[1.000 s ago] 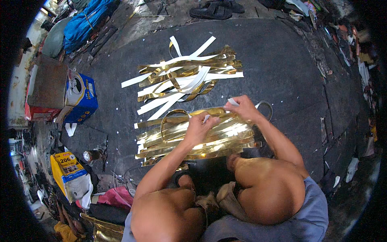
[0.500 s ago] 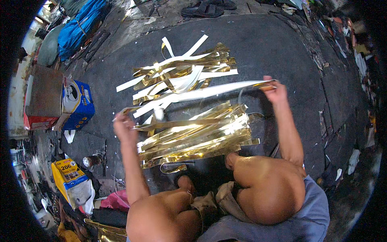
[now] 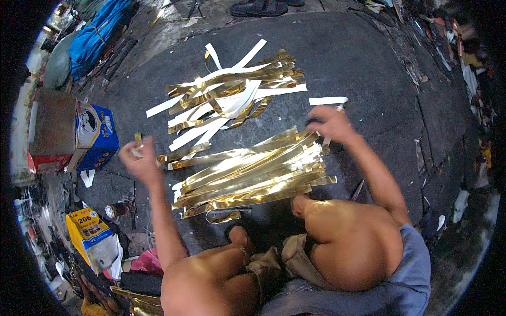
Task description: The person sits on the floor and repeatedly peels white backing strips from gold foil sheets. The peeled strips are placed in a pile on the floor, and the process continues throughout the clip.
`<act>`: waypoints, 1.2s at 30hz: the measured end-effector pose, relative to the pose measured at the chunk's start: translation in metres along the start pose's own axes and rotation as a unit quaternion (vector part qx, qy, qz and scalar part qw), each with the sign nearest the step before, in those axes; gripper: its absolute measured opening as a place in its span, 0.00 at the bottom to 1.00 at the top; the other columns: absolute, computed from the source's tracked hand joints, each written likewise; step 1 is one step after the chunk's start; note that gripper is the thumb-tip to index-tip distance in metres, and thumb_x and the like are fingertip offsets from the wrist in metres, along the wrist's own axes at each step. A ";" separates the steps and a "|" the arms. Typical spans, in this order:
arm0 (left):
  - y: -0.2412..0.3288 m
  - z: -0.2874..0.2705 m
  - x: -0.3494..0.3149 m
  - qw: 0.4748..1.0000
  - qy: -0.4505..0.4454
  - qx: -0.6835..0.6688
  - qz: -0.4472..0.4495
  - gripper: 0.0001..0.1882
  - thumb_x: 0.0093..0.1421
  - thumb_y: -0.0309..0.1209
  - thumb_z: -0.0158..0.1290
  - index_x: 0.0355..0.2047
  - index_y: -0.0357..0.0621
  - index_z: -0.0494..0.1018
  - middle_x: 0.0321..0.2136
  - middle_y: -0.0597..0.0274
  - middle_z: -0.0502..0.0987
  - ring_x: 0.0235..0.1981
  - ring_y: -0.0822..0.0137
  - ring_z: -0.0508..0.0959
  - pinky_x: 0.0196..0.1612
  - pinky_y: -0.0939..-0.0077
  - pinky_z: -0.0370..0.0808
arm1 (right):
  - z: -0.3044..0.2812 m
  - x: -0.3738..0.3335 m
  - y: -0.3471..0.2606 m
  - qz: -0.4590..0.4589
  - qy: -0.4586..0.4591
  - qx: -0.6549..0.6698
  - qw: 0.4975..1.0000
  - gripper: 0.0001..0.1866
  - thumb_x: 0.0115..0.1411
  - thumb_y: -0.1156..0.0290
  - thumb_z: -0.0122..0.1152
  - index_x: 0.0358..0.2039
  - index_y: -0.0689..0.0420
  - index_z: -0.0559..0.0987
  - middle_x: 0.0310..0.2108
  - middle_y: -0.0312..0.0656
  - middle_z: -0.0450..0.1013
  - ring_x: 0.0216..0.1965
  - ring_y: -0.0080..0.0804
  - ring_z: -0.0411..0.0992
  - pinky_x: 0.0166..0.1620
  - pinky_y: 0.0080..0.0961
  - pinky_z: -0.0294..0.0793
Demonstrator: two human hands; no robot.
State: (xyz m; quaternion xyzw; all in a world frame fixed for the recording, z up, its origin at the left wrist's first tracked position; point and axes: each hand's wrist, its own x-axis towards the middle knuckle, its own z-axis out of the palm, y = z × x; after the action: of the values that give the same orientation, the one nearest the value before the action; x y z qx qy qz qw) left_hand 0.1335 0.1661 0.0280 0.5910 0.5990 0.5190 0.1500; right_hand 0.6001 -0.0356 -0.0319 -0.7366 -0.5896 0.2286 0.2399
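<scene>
My left hand (image 3: 141,160), blurred, is closed on a gold strip, a short bit of which sticks up above the fingers. My right hand (image 3: 333,125) is closed at the upper right, with a short white strip (image 3: 324,101) at its fingers and something dark beneath them that I cannot make out. Between my hands lies a pile of shiny gold strips (image 3: 253,176), laid roughly side by side. Beyond it is a looser heap of white and gold strips (image 3: 232,92), some curled. A small folded gold strip (image 3: 224,217) rests nearest my feet.
Dark matting (image 3: 358,63) covers the floor. To the left stand a blue-and-white carton (image 3: 97,134) and a yellow box (image 3: 87,231). A blue bundle (image 3: 97,39) lies at the far left, black sandals (image 3: 258,8) at the far edge. Scraps litter the right side.
The white strip stretched between my hands no longer spans them. My left hand has moved left, and my right hand has come inward and slightly down.
</scene>
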 end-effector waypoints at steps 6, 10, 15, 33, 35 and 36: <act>0.049 0.048 -0.128 0.903 -0.427 -0.044 -0.017 0.08 0.53 0.32 0.61 0.31 0.47 0.73 0.17 0.62 0.71 0.18 0.72 0.69 0.23 0.74 0.66 | 0.066 -0.003 -0.017 -0.004 -0.169 -0.100 0.981 0.24 0.45 0.51 0.71 0.41 0.51 0.82 0.34 0.44 0.71 0.40 0.46 0.73 0.42 0.40 0.71; 0.056 0.051 -0.166 0.875 -0.474 -0.098 0.031 0.07 0.55 0.34 0.58 0.26 0.46 0.74 0.13 0.58 0.71 0.15 0.63 0.72 0.22 0.67 0.68 | 0.060 -0.012 -0.026 -0.033 -0.188 -0.071 0.979 0.16 0.54 0.58 0.60 0.40 0.51 0.81 0.39 0.47 0.73 0.40 0.48 0.74 0.42 0.42 0.73; 0.068 0.059 -0.172 0.835 -0.543 -0.087 -0.025 0.08 0.56 0.35 0.57 0.27 0.44 0.75 0.16 0.56 0.73 0.17 0.60 0.74 0.24 0.64 0.68 | 0.046 -0.010 -0.035 0.011 -0.141 0.052 0.989 0.13 0.54 0.58 0.60 0.28 0.54 0.83 0.33 0.46 0.76 0.39 0.48 0.75 0.40 0.40 0.73; 0.063 0.049 -0.185 0.806 -0.588 -0.044 -0.056 0.10 0.57 0.35 0.56 0.26 0.40 0.73 0.18 0.52 0.73 0.21 0.56 0.76 0.29 0.65 0.72 | 0.057 -0.021 -0.022 -0.074 -0.180 -0.035 0.980 0.15 0.52 0.57 0.64 0.32 0.56 0.79 0.34 0.47 0.75 0.38 0.50 0.73 0.40 0.42 0.73; 0.060 0.049 -0.187 0.804 -0.581 -0.085 -0.091 0.13 0.58 0.36 0.58 0.26 0.39 0.73 0.17 0.56 0.72 0.19 0.63 0.72 0.26 0.67 0.69 | 0.047 -0.019 -0.043 -0.044 -0.150 0.009 0.988 0.13 0.53 0.61 0.64 0.29 0.58 0.81 0.26 0.42 0.76 0.30 0.40 0.75 0.34 0.36 0.73; 0.063 0.052 -0.188 0.809 -0.568 -0.121 -0.086 0.13 0.58 0.37 0.58 0.26 0.39 0.72 0.16 0.58 0.70 0.19 0.65 0.70 0.25 0.68 0.68 | 0.042 -0.021 -0.058 0.006 -0.134 0.069 0.989 0.13 0.54 0.61 0.65 0.30 0.59 0.82 0.24 0.40 0.76 0.27 0.35 0.74 0.33 0.33 0.72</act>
State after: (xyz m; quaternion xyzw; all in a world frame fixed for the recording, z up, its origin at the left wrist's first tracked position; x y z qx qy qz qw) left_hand 0.2577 0.0117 -0.0254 0.7034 0.3878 0.1436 0.5781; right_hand 0.5263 -0.0414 -0.0271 -0.6845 -0.5948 0.3666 0.2080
